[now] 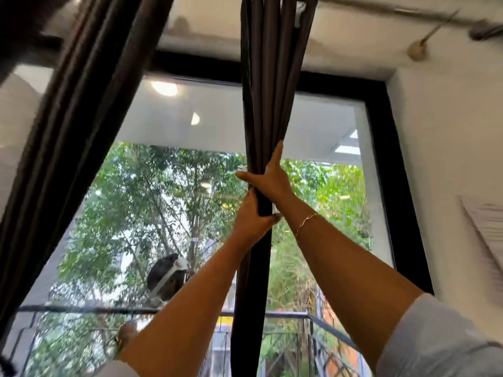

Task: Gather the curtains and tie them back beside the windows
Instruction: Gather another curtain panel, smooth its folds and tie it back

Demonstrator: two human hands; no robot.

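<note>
Left hand [254, 217], right hand [272, 179] around curtain [269, 91]

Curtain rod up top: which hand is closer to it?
Right. The right hand holds the gathered curtain higher up, closer to the curtain rod; the left hand grips the same curtain just below it.

Pale sleeves [435, 336], thin chain bracelet [307, 220] on right wrist

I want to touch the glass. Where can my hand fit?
Bare glass lies between the loose dark brown curtain at left and the gathered dark brown curtain, and between that and the black window frame. Crowded where the left hand and right hand grip it.
</note>
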